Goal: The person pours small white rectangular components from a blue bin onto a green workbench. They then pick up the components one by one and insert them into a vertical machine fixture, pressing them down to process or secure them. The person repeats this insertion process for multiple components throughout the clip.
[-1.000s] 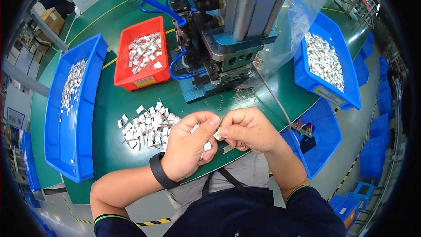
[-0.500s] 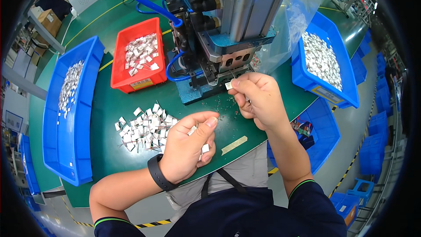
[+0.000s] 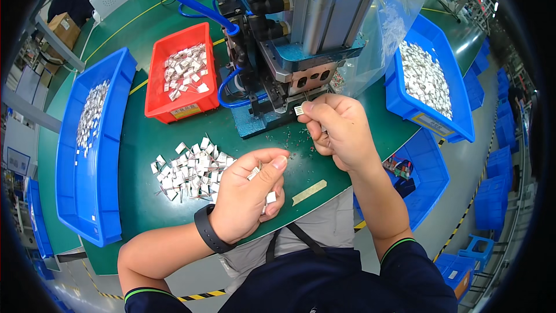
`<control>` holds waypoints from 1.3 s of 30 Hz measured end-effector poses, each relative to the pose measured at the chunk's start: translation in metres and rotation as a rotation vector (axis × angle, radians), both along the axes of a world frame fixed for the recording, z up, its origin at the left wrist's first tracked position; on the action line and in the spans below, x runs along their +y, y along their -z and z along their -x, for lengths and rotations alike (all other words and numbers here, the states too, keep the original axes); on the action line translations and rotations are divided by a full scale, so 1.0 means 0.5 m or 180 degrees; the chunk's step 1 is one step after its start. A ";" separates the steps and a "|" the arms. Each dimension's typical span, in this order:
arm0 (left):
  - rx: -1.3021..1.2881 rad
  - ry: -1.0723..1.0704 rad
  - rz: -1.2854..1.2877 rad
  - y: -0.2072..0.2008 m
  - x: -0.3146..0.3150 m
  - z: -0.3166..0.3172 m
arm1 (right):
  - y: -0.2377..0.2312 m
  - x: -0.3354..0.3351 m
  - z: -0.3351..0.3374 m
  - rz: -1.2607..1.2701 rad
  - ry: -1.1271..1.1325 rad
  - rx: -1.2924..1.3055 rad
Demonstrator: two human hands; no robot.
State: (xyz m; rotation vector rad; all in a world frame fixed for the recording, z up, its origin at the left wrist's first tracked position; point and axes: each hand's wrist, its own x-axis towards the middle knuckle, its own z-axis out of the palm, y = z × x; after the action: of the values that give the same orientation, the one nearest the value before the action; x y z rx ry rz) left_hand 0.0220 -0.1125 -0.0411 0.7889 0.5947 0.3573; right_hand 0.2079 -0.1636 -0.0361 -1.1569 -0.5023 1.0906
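My right hand pinches a small white connector between thumb and fingers, close in front of the die of a pneumatic press. Thin wires lead from the connector toward the press opening. Nearer to me, my left hand is closed around several white connectors, which peek out between its fingers and palm. Left of that hand, a loose pile of white wired connectors lies on the green table. The left thumb and forefinger meet at their tips, with nothing clearly visible between them.
A long blue bin and a red bin, both holding connectors, stand at left. At right is another filled blue bin, beside a clear plastic bag. Blue air hoses loop around the press. Tape sticks near the table edge.
My right hand has shifted very slightly left and up with the connector, which is now turned a little. My left hand stays in place.
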 end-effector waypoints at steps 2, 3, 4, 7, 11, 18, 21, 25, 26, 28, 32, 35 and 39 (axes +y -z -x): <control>0.0003 -0.0001 0.0005 0.000 0.000 0.000 | 0.001 0.000 0.000 -0.0019 -0.0007 0.0010; 0.0011 -0.0001 0.0010 -0.001 0.000 0.000 | 0.001 0.000 0.000 -0.0036 -0.0013 0.0023; 0.0017 0.0001 0.0016 -0.001 0.000 0.000 | 0.002 0.000 -0.001 -0.0050 -0.0018 0.0034; 0.0019 0.0006 0.0004 0.000 0.000 -0.001 | 0.003 0.000 -0.002 -0.0079 0.0029 -0.0050; 0.0027 -0.0008 0.0019 -0.002 -0.001 -0.002 | 0.003 0.000 -0.005 -0.0061 0.0040 -0.0059; 0.0010 -0.0011 0.0015 0.000 -0.001 -0.001 | 0.019 -0.024 0.006 -0.0116 -0.0343 -0.0138; -0.0016 0.0004 0.0002 0.004 0.000 0.000 | 0.022 -0.032 0.007 -0.0150 -0.0577 -0.0287; -0.0074 -0.0002 0.0015 0.006 0.000 0.002 | 0.019 -0.036 0.015 -0.0177 -0.0773 -0.0828; -0.0075 -0.0015 0.0013 0.007 0.000 0.003 | 0.020 -0.036 0.016 -0.0194 -0.0809 -0.0930; -0.0079 -0.0038 0.0009 0.007 -0.001 0.003 | 0.020 -0.037 0.017 -0.0227 -0.0877 -0.1135; -0.0124 -0.0027 -0.0007 0.010 0.002 0.005 | 0.020 -0.036 0.020 -0.0283 -0.0975 -0.1118; -0.0089 0.0004 -0.0024 0.008 0.001 0.003 | 0.016 -0.041 0.019 -0.0282 -0.0980 -0.1075; 0.0025 -0.0098 -0.0059 0.003 -0.004 -0.001 | -0.042 -0.085 -0.028 -0.0047 -0.0950 -0.1159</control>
State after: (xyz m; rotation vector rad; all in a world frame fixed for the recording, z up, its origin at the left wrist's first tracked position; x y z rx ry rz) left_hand 0.0226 -0.1147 -0.0424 0.7998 0.6121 0.3887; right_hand 0.2217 -0.2059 -0.0151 -1.3021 -0.9905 1.1288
